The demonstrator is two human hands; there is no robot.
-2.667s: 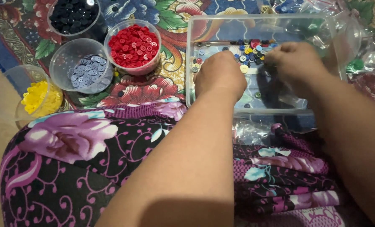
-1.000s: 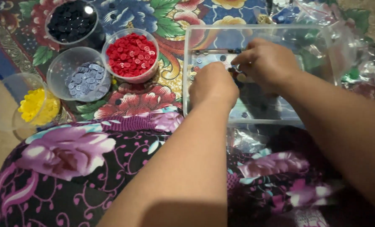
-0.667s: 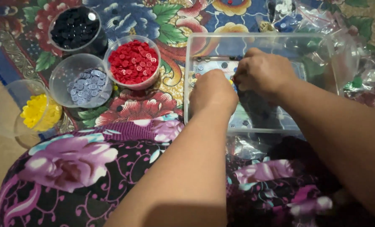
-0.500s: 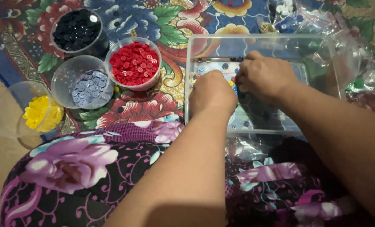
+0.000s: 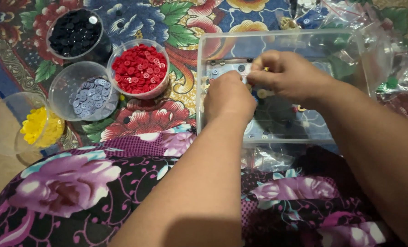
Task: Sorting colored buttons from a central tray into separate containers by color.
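Both hands are down inside the clear plastic tray point(image 5: 204, 82), a rectangular box resting on the flowered cloth point(image 5: 176, 27) just beyond the person's lap, its long axis running left to right across the view and its open side facing up. The left hand point(image 5: 229, 96) sits knuckles-up near the tray's left end, fingers curled under so that I cannot tell whether they grip anything. The right hand point(image 5: 288, 75) lies just beside it, almost touching, its thumb and forefinger pinched close together over the scattered mixed buttons point(image 5: 277, 123) on the tray floor; a small yellowish bit shows at the fingertips, but whether it is held is unclear. Off to the left stand four round clear bowls, well apart from the hands: a bowl of black buttons point(image 5: 75, 33), a bowl of red buttons point(image 5: 139, 68), a bowl of pale blue buttons point(image 5: 90, 93) and a bowl of yellow buttons point(image 5: 39, 126). Crumpled plastic bags point(image 5: 387, 59) lie past the tray's right end.
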